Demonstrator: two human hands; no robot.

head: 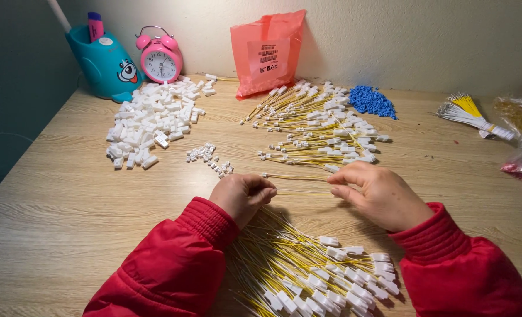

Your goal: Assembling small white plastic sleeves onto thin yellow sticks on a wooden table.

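My left hand (241,196) and my right hand (378,194) hold the two ends of a thin yellow wire (301,193) stretched level between them, just above the wooden table (67,205). Both wrists wear red jacket sleeves. Below the hands lies a heap of yellow wires with white plugs (314,270). Beyond the hands a second spread of yellow wires with white plugs (319,129) covers the table's middle. A single wire with a small white end (290,175) lies right in front of my fingers.
A pile of white plastic housings (152,120) sits at the back left, with a few tiny white pieces (205,155) nearer. Blue bits (371,101), a red bag (267,53), a pink alarm clock (160,58), a teal holder (105,64) and a white-and-yellow wire bundle (469,111) line the back.
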